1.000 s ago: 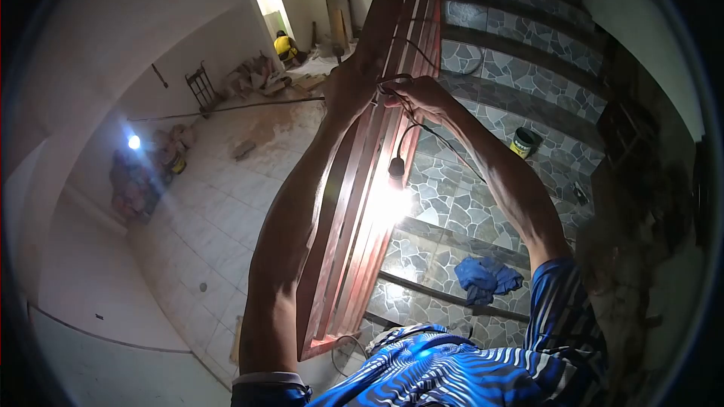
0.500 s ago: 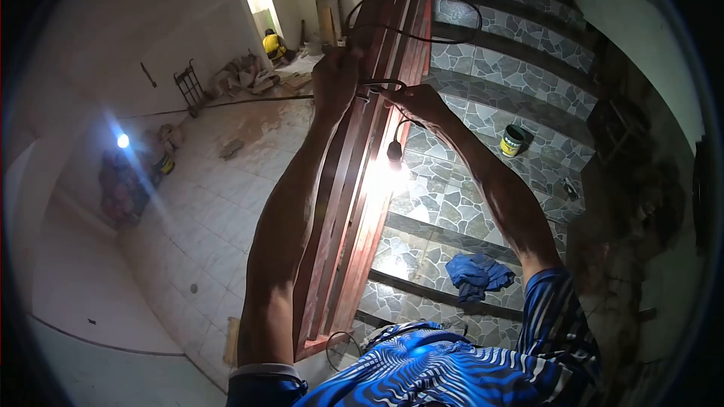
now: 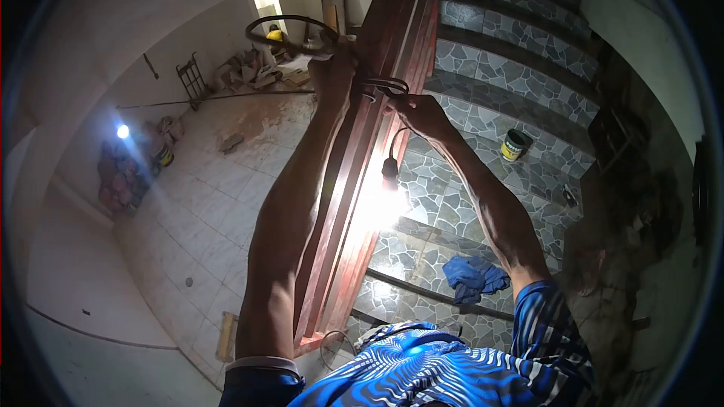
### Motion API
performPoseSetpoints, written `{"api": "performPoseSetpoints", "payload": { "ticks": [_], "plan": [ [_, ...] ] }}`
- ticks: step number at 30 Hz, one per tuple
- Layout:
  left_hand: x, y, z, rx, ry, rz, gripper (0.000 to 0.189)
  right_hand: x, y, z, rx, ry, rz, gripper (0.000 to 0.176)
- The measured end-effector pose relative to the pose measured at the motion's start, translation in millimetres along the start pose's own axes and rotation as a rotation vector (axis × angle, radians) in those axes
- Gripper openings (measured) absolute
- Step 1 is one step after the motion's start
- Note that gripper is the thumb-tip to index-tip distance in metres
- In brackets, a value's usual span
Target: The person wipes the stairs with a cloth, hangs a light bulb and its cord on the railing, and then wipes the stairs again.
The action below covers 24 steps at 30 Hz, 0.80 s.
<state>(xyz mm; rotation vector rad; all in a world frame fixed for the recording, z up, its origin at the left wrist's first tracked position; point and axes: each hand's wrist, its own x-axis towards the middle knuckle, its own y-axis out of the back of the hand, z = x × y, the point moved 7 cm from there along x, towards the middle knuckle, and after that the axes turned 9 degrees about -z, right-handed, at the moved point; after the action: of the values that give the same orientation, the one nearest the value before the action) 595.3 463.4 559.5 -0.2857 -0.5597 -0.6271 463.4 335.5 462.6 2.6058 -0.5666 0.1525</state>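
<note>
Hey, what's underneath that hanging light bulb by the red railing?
Stone-patterned stair steps, with a blue cloth lower down. Glare hides the step right beneath the light bulb.

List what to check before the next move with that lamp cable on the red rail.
1. Left hand grips the cable loop: ok.
2. Right hand holds the cable against the red rail: ok.
3. Bulb lit, hanging below the right hand: ok.
4. Bulb clear of the rail: cannot tell.
5. Steps free of clutter: not ok; a blue cloth and a tub lie there.
</note>
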Motion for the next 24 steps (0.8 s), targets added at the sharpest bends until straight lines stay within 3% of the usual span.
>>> {"api": "performPoseSetpoints", "payload": {
  "ticks": [3,7,8,9,11,14,16,19,22,24],
  "plan": [
    [18.5,-1.2,-11.5,0.017,0.055,-0.01,0.02,0.2,-0.5,3.0,-0.009,0.049,0.014,0.036],
    [51.6,1.1,-18.6,-0.183,0.148,-0.054,0.015,1.6,1.7,24.8,-0.141,0.096,0.127,0.034],
    [55.1,-3.9,-16.8,-0.238,0.173,-0.074,0.014,-6.8,-2.1,35.4,-0.053,0.015,0.092,0.033],
    [57.1,-7.6,-13.4,-0.295,0.189,-0.082,0.012,-12.5,-4.5,22.6,-0.07,0.201,0.233,0.031],
    [61.5,-5.5,-15.9,-0.248,0.214,-0.006,0.012,-14.9,-2.3,19.6,-0.1,0.095,0.185,0.031],
    [68.4,-1.7,-25.3,-0.205,0.22,0.01,0.015,-14.4,-1.2,17.6,-0.195,0.187,0.182,0.041],
    [59.7,0.3,-23.6,-0.192,0.286,0.063,0.014,-8.8,-5.8,25.1,-0.165,0.108,0.086,0.041],
    [69.1,5.1,-16.1,-0.026,0.34,-0.163,0.016,-7.2,-9.0,19.2,0.002,0.051,-0.034,0.038],
    [101.2,18.7,-46.9,0.539,0.102,-0.226,0.015,5.8,5.6,24.4,0.097,-0.103,-0.133,0.038],
    [107.8,19.2,-63.6,0.842,-0.044,-0.219,0.015,12.7,13.1,13.6,0.155,0.045,-0.192,0.04]
  ]
}}
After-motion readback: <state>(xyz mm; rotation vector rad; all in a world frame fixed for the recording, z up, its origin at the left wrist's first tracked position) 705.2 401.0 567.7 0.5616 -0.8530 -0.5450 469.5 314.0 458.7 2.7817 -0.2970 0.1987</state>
